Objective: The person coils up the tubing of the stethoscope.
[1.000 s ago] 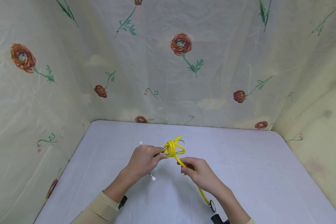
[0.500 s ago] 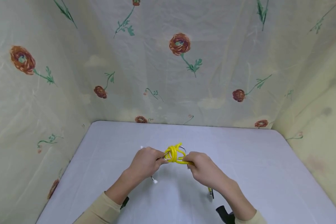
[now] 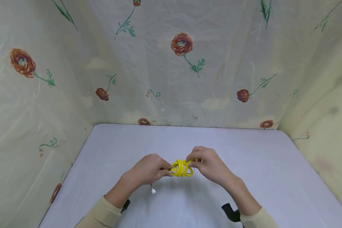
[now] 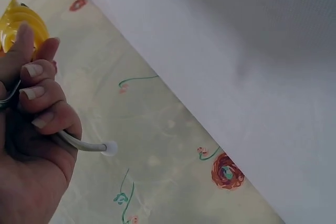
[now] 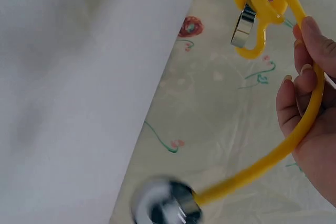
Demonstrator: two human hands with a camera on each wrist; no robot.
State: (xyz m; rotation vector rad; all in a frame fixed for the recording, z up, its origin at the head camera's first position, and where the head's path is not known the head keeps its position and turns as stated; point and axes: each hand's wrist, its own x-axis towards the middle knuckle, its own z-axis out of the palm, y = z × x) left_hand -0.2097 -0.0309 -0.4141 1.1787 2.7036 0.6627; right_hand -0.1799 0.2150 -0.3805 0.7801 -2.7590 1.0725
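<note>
A stethoscope is held up between both hands, its yellow tubing (image 3: 181,168) wound in several turns around the metal ear tubes. My left hand (image 3: 149,169) grips the ear tubes at the left side of the coil. One ear tube (image 4: 79,142), ending in a white ear tip (image 4: 110,148), pokes out below the fingers. At the coil's right side, my right hand (image 3: 211,162) pinches the loose tubing between thumb and fingers. In the right wrist view this length (image 5: 252,170) curves along the palm down to the metal chest piece (image 5: 163,203), which is blurred.
A white-covered table (image 3: 233,180) lies under both hands. Flower-patterned sheets (image 3: 148,63) hang behind it and at both sides. Black wrist-worn gear (image 3: 231,212) shows near the right forearm.
The right hand has moved from below the coil to its upper right, taking the loose tubing along. The coil has come slightly nearer. In the head view the chest piece is now hidden.
</note>
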